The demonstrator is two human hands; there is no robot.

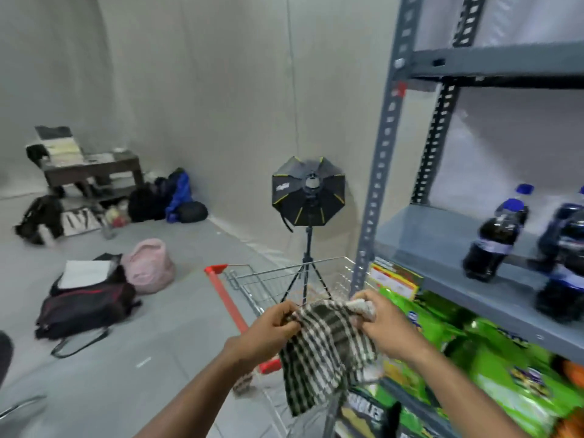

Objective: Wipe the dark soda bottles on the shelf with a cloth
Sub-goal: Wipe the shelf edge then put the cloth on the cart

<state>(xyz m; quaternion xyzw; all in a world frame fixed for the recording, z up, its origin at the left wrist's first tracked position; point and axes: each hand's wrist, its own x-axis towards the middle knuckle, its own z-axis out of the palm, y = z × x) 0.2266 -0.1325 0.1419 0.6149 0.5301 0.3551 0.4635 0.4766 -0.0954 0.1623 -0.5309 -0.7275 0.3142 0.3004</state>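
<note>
Fingers of both hands pinch the top edge of the checked cloth; left hand at its left corner, right hand bunching the right. Cloth hangs limp, soft woven, dark-and-pale check, over the wire trolley. I read the dark soda bottles as up and to my right, standing upright on the grey metal shelf, long axes vertical, well apart from the cloth. Right hand is nearer. Bottles look smooth glossy plastic, blue caps, rounded; a second cluster at frame edge is blurred. Green packets fill the shelf below.
</note>
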